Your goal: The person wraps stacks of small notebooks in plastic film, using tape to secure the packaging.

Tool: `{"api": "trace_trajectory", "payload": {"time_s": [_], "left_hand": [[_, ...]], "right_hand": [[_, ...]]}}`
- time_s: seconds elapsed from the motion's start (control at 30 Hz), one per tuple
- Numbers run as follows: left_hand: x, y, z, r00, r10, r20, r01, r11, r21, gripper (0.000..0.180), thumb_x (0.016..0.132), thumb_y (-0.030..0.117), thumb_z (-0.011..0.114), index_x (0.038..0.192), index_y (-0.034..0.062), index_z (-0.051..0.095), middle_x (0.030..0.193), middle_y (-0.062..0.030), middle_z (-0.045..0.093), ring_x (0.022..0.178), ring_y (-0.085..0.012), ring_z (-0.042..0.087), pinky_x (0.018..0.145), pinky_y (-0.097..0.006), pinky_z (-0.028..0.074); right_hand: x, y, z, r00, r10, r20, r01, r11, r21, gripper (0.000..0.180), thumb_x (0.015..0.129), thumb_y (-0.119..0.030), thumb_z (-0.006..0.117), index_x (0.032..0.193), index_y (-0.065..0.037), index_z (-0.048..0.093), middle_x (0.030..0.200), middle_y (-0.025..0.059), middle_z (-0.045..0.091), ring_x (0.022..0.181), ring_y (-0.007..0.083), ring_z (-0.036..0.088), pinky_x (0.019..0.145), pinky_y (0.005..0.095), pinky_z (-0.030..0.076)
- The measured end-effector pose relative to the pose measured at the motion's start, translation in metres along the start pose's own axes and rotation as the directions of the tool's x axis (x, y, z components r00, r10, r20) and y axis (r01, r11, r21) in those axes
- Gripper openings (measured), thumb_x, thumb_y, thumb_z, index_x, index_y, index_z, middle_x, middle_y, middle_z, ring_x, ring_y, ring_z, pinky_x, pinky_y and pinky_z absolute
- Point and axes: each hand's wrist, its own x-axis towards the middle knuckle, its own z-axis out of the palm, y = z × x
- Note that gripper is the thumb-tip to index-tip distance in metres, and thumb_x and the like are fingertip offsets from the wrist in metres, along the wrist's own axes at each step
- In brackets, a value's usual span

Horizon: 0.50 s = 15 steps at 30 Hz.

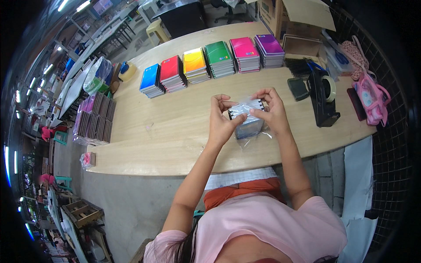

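Note:
Near the table's front edge stands a small block of spiral notebooks (250, 128) in clear plastic wrap, its black coil ends showing at the top. My left hand (222, 119) closes on its left side, with the thumb pressed on the upper face. On the opposite side my right hand (274, 111) pinches the plastic, its thumb close to the left one. Loose film hangs below the block. Behind my hands runs a row of spiral notebook stacks: blue (151, 79), red (172, 70), yellow (194, 63), green (219, 57), pink (244, 50) and purple (269, 47).
At the right are a black tape dispenser (322, 103), a brush (300, 68), a pink bag (372, 98) and an open cardboard box (302, 44). Wrapped notebook bundles (94, 118) pile up at the left edge, near a small red pack (89, 159) and a yellow tape roll (127, 71).

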Motion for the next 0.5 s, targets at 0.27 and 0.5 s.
{"api": "trace_trajectory", "payload": {"time_s": [0.27, 0.5], "left_hand": [[-0.002, -0.004, 0.011, 0.964, -0.250, 0.089, 0.265, 0.897, -0.355, 0.046, 0.072, -0.007, 0.070, 0.116, -0.0010, 0.059, 0.102, -0.0088, 0.064, 0.089, -0.0144, 0.062, 0.081, -0.027, 0.050], [-0.012, -0.013, 0.019, 0.974, -0.227, -0.007, 0.204, 0.890, -0.408, 0.023, 0.075, -0.008, 0.066, 0.097, -0.0020, 0.069, 0.108, -0.0144, 0.066, 0.097, -0.0169, 0.062, 0.083, -0.027, 0.050]], "right_hand": [[0.029, 0.015, -0.006, 0.977, 0.187, 0.105, -0.195, 0.977, 0.081, 0.056, 0.064, 0.006, 0.077, 0.114, -0.003, 0.054, 0.097, 0.0056, 0.058, 0.085, 0.0102, 0.056, 0.070, 0.0222, 0.047], [0.010, -0.012, 0.002, 0.963, -0.249, 0.106, 0.270, 0.896, -0.353, 0.032, 0.066, 0.005, 0.076, 0.097, -0.005, 0.071, 0.092, 0.0023, 0.064, 0.092, 0.0180, 0.059, 0.080, 0.0295, 0.049]]}}
